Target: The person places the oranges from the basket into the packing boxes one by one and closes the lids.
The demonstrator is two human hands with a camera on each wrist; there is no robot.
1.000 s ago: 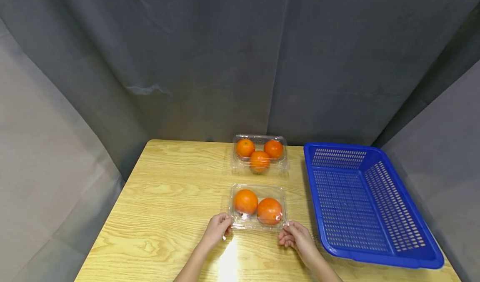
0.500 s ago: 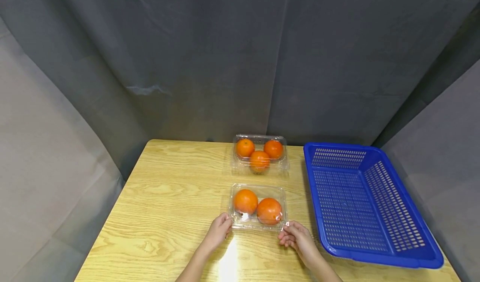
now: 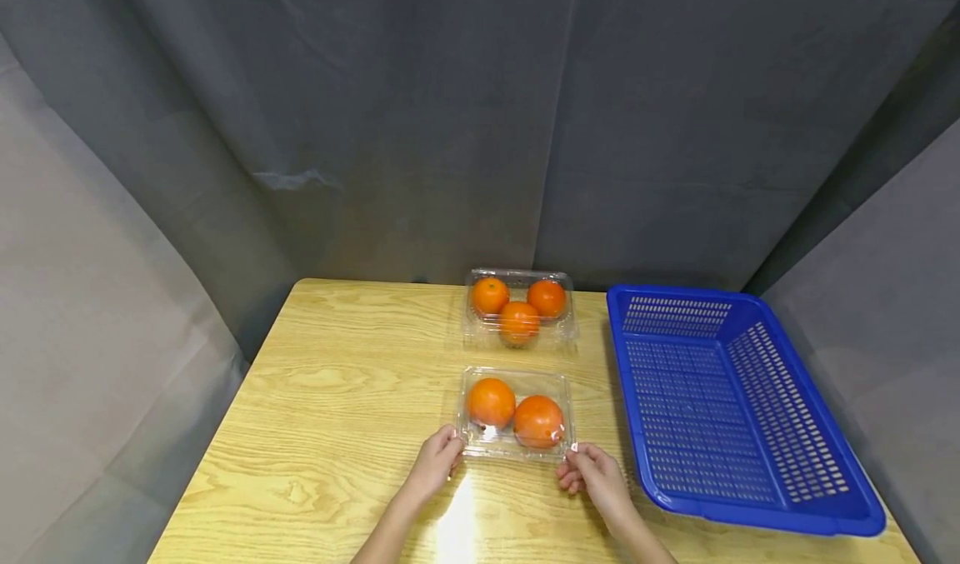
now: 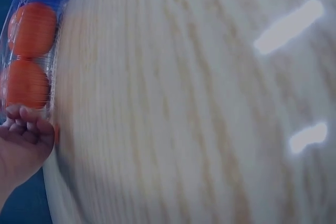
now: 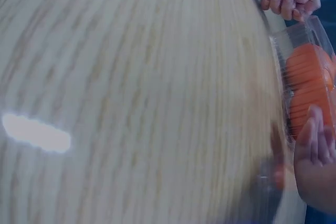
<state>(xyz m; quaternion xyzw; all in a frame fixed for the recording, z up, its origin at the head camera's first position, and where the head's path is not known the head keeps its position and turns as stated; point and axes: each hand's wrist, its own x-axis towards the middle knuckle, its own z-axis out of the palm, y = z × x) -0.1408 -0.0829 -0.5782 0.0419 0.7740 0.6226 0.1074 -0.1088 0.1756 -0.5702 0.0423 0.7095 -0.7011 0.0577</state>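
Observation:
A clear plastic clamshell box (image 3: 517,376) with two oranges (image 3: 491,403) inside sits on the wooden table, its lid down over them. At its near left corner my left hand (image 3: 437,461) pinches the rim between thumb and fingers. My right hand (image 3: 598,479) pinches the near right corner, its other fingers curled below. In the left wrist view the oranges (image 4: 31,30) show through the ribbed plastic side, with my left hand (image 4: 23,142) at the near end. The right wrist view has my right hand (image 5: 317,163) beside the same box (image 5: 296,38).
Behind, near the table's far edge, stands a second clear box (image 3: 480,331) holding three oranges (image 3: 519,322). A large blue plastic basket (image 3: 678,414) with slotted walls occupies the right side. Dark grey cloth (image 3: 420,131) hangs behind the wooden table (image 3: 322,431).

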